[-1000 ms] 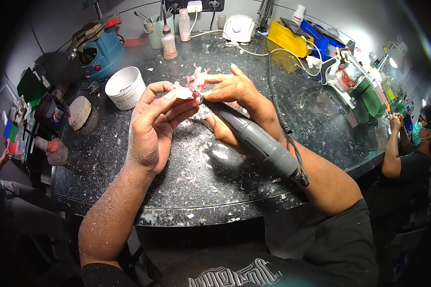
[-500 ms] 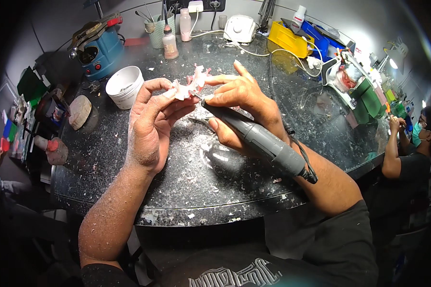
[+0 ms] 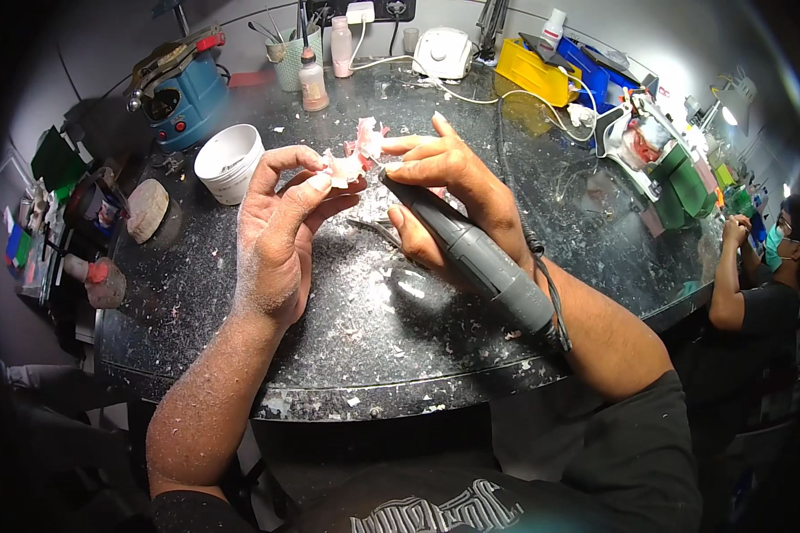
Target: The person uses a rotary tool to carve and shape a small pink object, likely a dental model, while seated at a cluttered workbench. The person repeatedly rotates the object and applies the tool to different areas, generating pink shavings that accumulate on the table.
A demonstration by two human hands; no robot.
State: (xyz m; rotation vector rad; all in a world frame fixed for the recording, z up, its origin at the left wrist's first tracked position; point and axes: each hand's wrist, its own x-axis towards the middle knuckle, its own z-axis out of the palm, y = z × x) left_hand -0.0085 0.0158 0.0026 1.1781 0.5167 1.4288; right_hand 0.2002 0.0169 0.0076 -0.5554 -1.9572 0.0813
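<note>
Pinched between the thumb and fingers of my left hand (image 3: 280,222) is a jagged pink-and-white denture (image 3: 344,166), held up above the dusty bench. My right hand (image 3: 458,186) grips a dark grey rotary handpiece (image 3: 480,253) like a pen, its body slanting back along my forearm with a cord at the rear. The thin tip of the tool is at the denture's right side; whether it touches is too small to tell. My right fingertips lie close beside the denture's far end. White dust coats my left hand and forearm.
Pale shavings cover the black bench (image 3: 329,346). A white tub (image 3: 229,162) stands left of my hand, with a plaster block (image 3: 148,210) beyond it. Behind are a blue machine (image 3: 187,98), bottles, a white control box (image 3: 444,53) and a yellow bin (image 3: 535,71). A masked person sits at right.
The denture has turned in my left fingers, its far part now more upright. The handpiece's rear has swung slightly down and toward me. Both hands keep their holds.
</note>
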